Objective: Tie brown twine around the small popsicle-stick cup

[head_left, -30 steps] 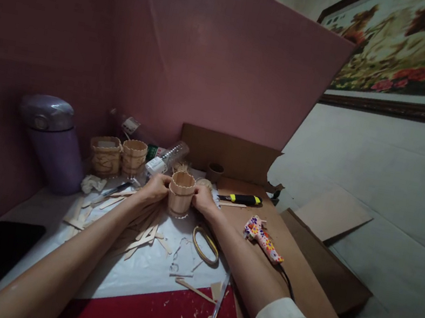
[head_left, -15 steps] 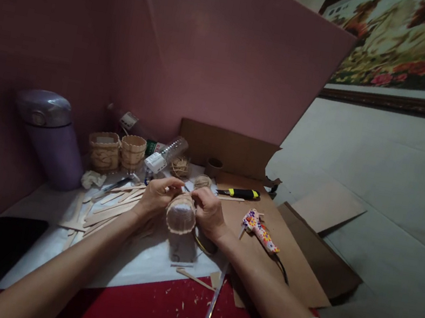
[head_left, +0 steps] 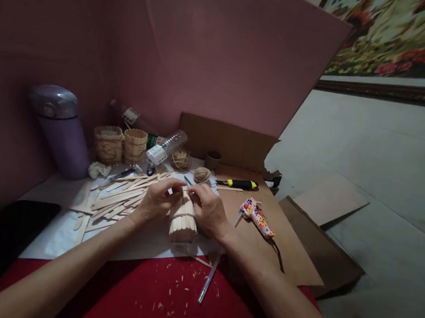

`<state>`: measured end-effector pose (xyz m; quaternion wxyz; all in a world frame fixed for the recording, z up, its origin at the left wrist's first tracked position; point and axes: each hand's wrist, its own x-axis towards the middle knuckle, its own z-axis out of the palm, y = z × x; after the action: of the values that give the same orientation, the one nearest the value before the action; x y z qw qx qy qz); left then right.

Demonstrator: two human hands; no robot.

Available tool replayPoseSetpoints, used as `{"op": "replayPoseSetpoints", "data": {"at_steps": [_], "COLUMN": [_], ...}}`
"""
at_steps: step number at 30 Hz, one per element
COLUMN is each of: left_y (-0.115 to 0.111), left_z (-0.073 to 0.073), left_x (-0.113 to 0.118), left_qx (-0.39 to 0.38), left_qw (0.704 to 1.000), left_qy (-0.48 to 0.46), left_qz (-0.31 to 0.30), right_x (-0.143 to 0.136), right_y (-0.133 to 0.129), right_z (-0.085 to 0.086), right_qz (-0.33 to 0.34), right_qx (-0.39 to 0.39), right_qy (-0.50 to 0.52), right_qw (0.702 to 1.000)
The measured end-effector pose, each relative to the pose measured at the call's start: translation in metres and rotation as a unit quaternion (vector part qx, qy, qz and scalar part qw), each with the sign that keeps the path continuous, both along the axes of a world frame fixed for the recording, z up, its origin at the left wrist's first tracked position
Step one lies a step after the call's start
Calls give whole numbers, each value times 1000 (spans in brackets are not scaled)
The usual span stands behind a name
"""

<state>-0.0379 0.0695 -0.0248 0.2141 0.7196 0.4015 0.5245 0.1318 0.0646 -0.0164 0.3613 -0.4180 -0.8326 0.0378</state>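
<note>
Pink wall behind; worktop below, red, part-covered by white sheet. Left hand and right hand both closed, fingertips gathered at far end of stick cup; neither clearly nearer. Cup between them, tilted, long axis toward near side of worktop. Back left: larger scalloped pot, pale material at mouth; smaller scalloped pot beside it, contents unreadable. Back centre: brown pot, interior dark.

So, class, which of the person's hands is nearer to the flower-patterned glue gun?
Right: the right hand, at the wooden cup, has the glue gun off to its right on the cardboard. The left hand, on the cup's opposite side, is farther from it.
</note>
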Motion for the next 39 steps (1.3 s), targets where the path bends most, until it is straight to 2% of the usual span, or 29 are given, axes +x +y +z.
{"op": "replayPoseSetpoints", "data": {"at_steps": [4,10,16,19,21,23,24,26,28,30,33,36,39], "left_y": [1,4,6,8,10,10,10,9,5,-2,-14,-19,-9], "left_z": [-2,-4,-7,-8,-9,-9,-9,-7,-2,7,25,40,45], "left_x": [0,0,0,0,-2,-7,-10,-17,-23,-25,-23,-21,-28], "left_qx": [7,4,42,61,59,42,29,-3,-32,-23,23,59,19], "left_qw": [1000,1000,999,997,997,997,995,982,951,923,909,912,926], "left_qy": [-21,-22,-24,-40,-42,-25,-7,60,172,270,283,288,281], "left_qz": [-3,-6,-6,-5,9,55,92,179,256,273,305,285,252], "right_x": [-4,-8,-8,-7,-7,-5,-4,0,4,6,7,6,5], "right_y": [-4,-6,-7,-5,-1,3,6,10,11,9,4,-1,-4], "right_z": [7,19,24,17,10,5,3,0,-2,-2,-2,-1,-1], "right_qz": [-34,-63,-59,-53,-58,-84,-101,-128,-129,-109,-76,-67,-66], "right_qx": [15,42,32,20,-3,-60,-108,-219,-298,-330,-348,-356,-354], "right_qy": [-92,-227,-246,-163,-52,80,146,270,359,409,458,489,491], "right_qw": [995,971,967,985,997,991,978,929,875,844,815,793,793]}}
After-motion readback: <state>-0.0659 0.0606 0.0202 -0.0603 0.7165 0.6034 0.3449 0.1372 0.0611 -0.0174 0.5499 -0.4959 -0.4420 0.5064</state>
